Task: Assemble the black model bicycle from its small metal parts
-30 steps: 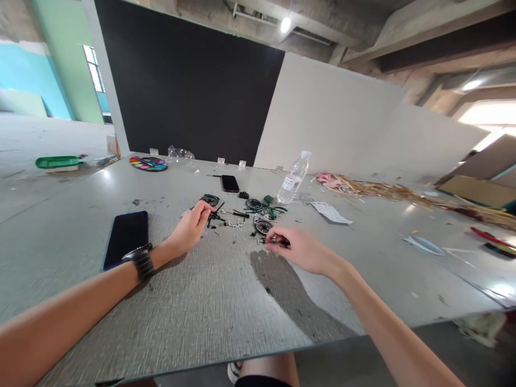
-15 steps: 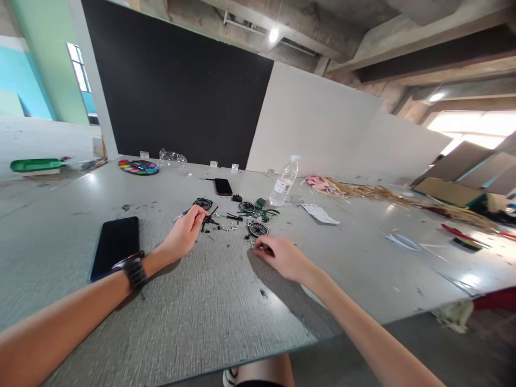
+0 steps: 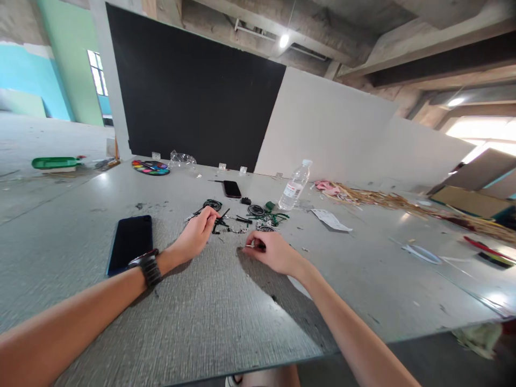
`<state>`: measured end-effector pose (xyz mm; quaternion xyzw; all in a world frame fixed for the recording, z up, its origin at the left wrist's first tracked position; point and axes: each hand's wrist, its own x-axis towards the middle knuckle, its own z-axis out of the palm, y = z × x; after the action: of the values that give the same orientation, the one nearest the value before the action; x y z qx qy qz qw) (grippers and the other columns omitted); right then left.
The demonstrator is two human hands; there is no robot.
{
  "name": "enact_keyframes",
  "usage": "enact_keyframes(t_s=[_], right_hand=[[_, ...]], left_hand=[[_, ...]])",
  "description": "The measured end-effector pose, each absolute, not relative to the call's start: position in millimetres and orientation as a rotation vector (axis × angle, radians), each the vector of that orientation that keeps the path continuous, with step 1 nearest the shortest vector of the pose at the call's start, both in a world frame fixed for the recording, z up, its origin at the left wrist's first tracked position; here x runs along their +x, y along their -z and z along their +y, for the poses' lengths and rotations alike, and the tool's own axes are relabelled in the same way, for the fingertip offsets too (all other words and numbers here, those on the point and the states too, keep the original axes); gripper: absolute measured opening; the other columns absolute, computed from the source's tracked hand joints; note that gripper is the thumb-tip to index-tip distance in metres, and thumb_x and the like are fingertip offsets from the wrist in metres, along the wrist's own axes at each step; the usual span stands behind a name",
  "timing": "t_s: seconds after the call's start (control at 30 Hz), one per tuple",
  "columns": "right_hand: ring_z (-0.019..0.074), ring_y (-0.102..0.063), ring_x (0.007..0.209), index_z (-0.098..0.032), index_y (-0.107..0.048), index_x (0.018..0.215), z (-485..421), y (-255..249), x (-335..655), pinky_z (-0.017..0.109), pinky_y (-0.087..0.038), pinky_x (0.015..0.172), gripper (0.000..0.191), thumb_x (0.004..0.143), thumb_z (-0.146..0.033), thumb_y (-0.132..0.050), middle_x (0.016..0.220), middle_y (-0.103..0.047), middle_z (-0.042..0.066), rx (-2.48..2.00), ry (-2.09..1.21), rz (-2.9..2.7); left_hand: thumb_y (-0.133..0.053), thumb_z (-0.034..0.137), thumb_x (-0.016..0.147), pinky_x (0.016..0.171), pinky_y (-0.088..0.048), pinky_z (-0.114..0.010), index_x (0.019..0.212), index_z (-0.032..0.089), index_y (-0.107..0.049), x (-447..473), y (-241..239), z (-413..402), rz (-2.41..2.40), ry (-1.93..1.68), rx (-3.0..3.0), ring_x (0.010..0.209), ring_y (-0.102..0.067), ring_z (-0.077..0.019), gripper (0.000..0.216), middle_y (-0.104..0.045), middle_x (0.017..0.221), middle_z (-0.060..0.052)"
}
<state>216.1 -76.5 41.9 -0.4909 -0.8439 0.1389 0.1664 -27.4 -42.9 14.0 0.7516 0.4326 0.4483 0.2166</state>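
Small model bicycle parts [image 3: 245, 215], black wheels, green frame pieces and metal bits, lie scattered on the grey table [image 3: 226, 312]. My left hand [image 3: 196, 237] rests on the table with its fingers pinched on a thin black stick-like part at the left edge of the pile. My right hand [image 3: 272, 252] lies just in front of the parts, its fingers pinched on a small thin metal piece that points left. A dark watch sits on my left wrist.
A dark phone [image 3: 130, 242] lies left of my left hand; a second phone [image 3: 231, 188] lies behind the parts. A water bottle [image 3: 295, 186], a paper slip [image 3: 330, 219], a colour palette [image 3: 150, 166], a green tray [image 3: 54, 162] and straw-like scraps [image 3: 387, 200] sit farther back.
My right hand has slid left and nearer to me, away from the wheel, still pinching the small piece. The left hand has stayed put. The camera has shifted a little.
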Motion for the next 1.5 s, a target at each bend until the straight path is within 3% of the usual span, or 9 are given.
enact_keyframes(t_s=[0.17,0.27,0.4,0.67,1.5], right_hand=[[0.0168,-0.065,0.082,-0.021,-0.066,0.105,-84,-45,220,0.029,-0.045,0.075,0.023,0.101,-0.028,-0.044,0.096,-0.073,0.005,-1.328,-0.393,-2.364],[0.0179,-0.066,0.093,-0.022,-0.069,0.103,-86,-43,214,0.031,-0.046,0.084,0.022,0.097,-0.020,-0.048,0.104,-0.073,0.005,-1.291,-0.385,-2.392],[0.0176,-0.066,0.093,-0.023,-0.067,0.112,-88,-41,211,0.030,-0.047,0.083,0.025,0.095,-0.016,-0.050,0.108,-0.072,0.005,-1.294,-0.344,-2.415],[0.0191,-0.063,0.091,-0.020,-0.069,0.107,-82,-37,224,0.035,-0.048,0.084,0.024,0.098,-0.015,-0.047,0.103,-0.062,0.009,-1.410,-0.183,-2.357],[0.0182,-0.062,0.089,-0.024,-0.068,0.112,-83,-35,223,0.033,-0.047,0.081,0.023,0.098,-0.019,-0.049,0.099,-0.061,0.006,-1.413,-0.193,-2.425]], left_hand=[[-0.035,0.028,0.099,0.060,-0.033,-0.027,0.100,0.019,-0.055,-28,-13,-43,1.198,-1.241,2.086,0.057,-0.042,-0.0148,0.022,-0.045,0.066,0.005],[-0.035,0.027,0.099,0.060,-0.033,-0.027,0.100,0.019,-0.055,-29,-13,-43,1.198,-1.238,2.092,0.057,-0.042,-0.0146,0.021,-0.046,0.066,0.005],[-0.036,0.026,0.099,0.059,-0.033,-0.028,0.101,0.018,-0.055,-29,-14,-43,1.214,-1.233,2.094,0.056,-0.043,-0.0144,0.021,-0.047,0.066,0.005],[-0.036,0.025,0.098,0.058,-0.033,-0.028,0.100,0.018,-0.056,-28,-16,-45,1.222,-1.234,2.097,0.055,-0.042,-0.0144,0.020,-0.043,0.062,0.006],[-0.035,0.026,0.098,0.059,-0.032,-0.028,0.099,0.019,-0.054,-28,-15,-44,1.204,-1.223,2.115,0.055,-0.041,-0.0151,0.019,-0.041,0.061,0.006]])
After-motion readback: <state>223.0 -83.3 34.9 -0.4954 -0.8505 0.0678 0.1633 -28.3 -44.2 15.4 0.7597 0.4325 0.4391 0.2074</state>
